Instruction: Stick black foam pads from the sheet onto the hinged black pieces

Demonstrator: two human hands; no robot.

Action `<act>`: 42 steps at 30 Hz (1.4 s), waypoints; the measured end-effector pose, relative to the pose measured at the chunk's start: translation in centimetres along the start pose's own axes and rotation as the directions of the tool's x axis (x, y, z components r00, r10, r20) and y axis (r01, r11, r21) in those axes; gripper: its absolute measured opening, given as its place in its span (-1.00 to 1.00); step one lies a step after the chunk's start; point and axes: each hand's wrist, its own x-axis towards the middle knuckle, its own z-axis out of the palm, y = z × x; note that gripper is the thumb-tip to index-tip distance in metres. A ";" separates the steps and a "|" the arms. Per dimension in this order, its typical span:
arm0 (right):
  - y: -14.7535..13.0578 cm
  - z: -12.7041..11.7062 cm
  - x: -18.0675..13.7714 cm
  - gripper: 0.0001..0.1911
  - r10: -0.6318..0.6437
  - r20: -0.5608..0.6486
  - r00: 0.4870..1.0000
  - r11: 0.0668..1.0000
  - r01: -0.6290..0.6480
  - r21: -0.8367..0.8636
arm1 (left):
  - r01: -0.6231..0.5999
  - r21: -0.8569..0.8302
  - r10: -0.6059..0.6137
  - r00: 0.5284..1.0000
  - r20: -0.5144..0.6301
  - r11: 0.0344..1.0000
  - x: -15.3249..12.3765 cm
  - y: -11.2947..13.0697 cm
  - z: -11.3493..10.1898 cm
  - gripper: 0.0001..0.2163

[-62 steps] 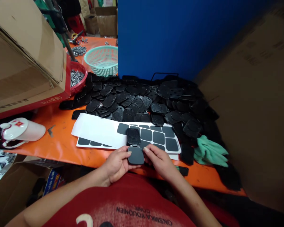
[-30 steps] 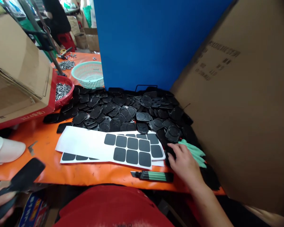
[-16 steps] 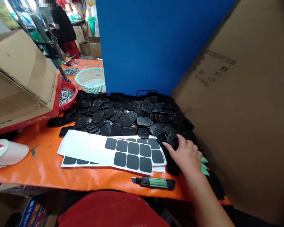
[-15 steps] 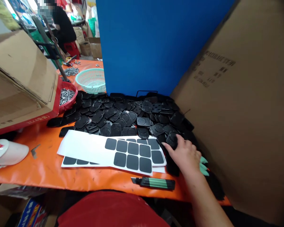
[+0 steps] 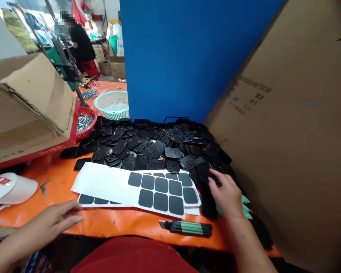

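My right hand [image 5: 226, 193] is at the right end of the sticker sheets, thumb and fingertips closed on the edge of a black plastic pad [image 5: 204, 172]. That pad lies low over other black pads, its smooth dark face showing. My left hand [image 5: 59, 218] hovers over the table's front left, fingers apart and holding nothing, near the left end of the sheets. The white sticker sheets [image 5: 108, 182] overlap and carry rows of dark grey rounded squares; part of the top sheet is bare backing. A green and black utility knife [image 5: 190, 228] lies in front, blade out to the left.
A heap of black pads [image 5: 142, 142] spreads behind the sheets. Cardboard boxes stand left [image 5: 31, 110] and right [image 5: 287, 144], a blue panel [image 5: 187, 57] behind. A white mug [image 5: 19, 187], red basket of metal parts [image 5: 86, 125] and mint basket [image 5: 113, 104] stand left. A person [image 5: 81, 41] sits beyond.
My left hand has come into view from the left. The ridged pad in my right hand now shows a smooth face. The camera view has tilted up slightly.
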 end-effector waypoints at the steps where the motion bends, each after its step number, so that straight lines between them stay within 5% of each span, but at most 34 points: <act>1: -0.8 -0.2 -0.1 -0.66 -0.037 -0.037 0.999 0.999 0.037 0.018 | -0.041 0.038 0.037 0.994 0.104 0.998 0.8 0.8 1.3 -0.76; 4: -4.7 -0.9 -1.0 -0.59 -0.227 -0.132 0.965 0.970 0.236 0.059 | -0.082 -0.202 0.141 0.943 0.301 0.976 2.4 2.9 6.8 -0.58; 8: -11.3 -1.6 -3.6 -0.50 -0.613 -0.119 0.781 0.756 0.624 0.196 | 0.058 -0.580 0.245 0.868 0.431 0.813 3.2 4.3 14.7 -0.37; 11: -14.8 -1.8 -5.3 -0.56 -0.687 -0.097 0.720 0.639 0.662 0.391 | 0.098 -0.713 0.317 0.848 0.425 0.695 3.3 4.4 17.8 -0.40; 15: -16.4 -1.9 -5.7 -0.52 -0.635 0.097 0.766 0.629 0.441 0.640 | 0.206 -0.720 0.223 0.863 0.453 0.663 3.1 3.9 18.0 -0.42; 19: -17.1 -1.4 -5.3 -0.34 -0.595 0.170 0.785 0.709 0.414 0.570 | 0.255 -0.679 0.100 0.894 0.437 0.688 2.7 3.5 17.7 -0.39; 24: -18.4 -0.5 -5.3 -0.28 -0.538 0.283 0.794 0.761 0.313 0.568 | 0.302 -0.747 -0.035 0.936 0.351 0.592 2.3 3.1 18.6 -0.51; 29: -19.2 -1.4 -5.5 -0.65 -0.611 0.272 0.743 0.687 0.328 0.648 | 0.386 -0.806 -0.182 0.923 0.340 0.448 3.5 3.1 18.3 -0.61; 32: -19.2 -2.1 -5.4 -0.85 -0.701 0.216 0.680 0.608 0.411 0.680 | 0.358 -0.807 -0.187 0.934 0.305 0.470 4.3 3.6 17.2 -0.60; 34: -19.0 -2.3 -5.2 -0.90 -0.621 0.228 0.750 0.633 0.307 0.711 | 0.334 -0.818 -0.099 0.940 0.327 0.468 4.5 3.9 16.5 -0.57; 36: -18.8 -2.1 -5.2 -0.94 -0.374 0.330 0.867 0.626 -0.026 0.780 | 0.356 -0.834 0.042 0.911 0.410 0.422 4.5 4.2 16.1 -0.56; 37: -18.7 -1.9 -5.2 -0.94 -0.227 0.427 0.875 0.550 -0.247 0.798 | 0.363 -0.838 0.105 0.893 0.438 0.407 4.4 4.2 16.0 -0.58; 39: -18.5 -1.3 -5.4 -0.78 -0.042 0.639 0.768 0.290 -0.603 0.743 | 0.345 -0.833 0.137 0.888 0.439 0.433 4.4 4.2 16.0 -0.62; 42: -18.3 -0.4 -5.6 -0.62 -0.058 0.804 0.592 0.027 -0.804 0.594 | 0.276 -0.807 0.020 0.942 0.335 0.522 4.6 4.0 16.1 -0.59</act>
